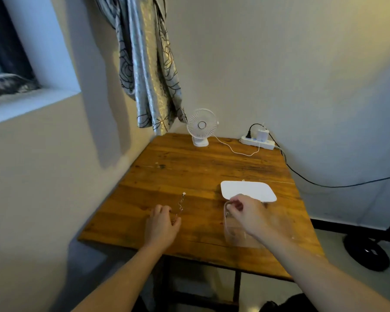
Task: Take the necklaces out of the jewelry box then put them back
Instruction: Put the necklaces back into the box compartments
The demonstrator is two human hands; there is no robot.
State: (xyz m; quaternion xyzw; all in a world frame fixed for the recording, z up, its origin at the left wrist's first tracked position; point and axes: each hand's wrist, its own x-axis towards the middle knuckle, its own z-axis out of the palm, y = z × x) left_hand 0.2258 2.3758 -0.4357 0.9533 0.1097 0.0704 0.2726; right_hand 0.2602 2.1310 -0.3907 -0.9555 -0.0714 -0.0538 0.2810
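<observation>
A clear plastic jewelry box (234,235) stands open near the front right of the wooden table (189,167). Its white lid (248,190) lies flat just behind it. My right hand (245,210) hovers over the box's rear left corner, fingers pinched on a thin necklace chain (227,213) that hangs at the box's rim. A second necklace (180,204) with a small pale bead at its far end lies stretched on the table to the left. My left hand (161,224) rests on the table with its fingertips on that chain's near end.
A small white desk fan (200,127) stands at the table's back edge, its cable running to a white power strip (258,141) at the back right. A patterned curtain (149,64) hangs above the back left corner. Walls border the table at left and back.
</observation>
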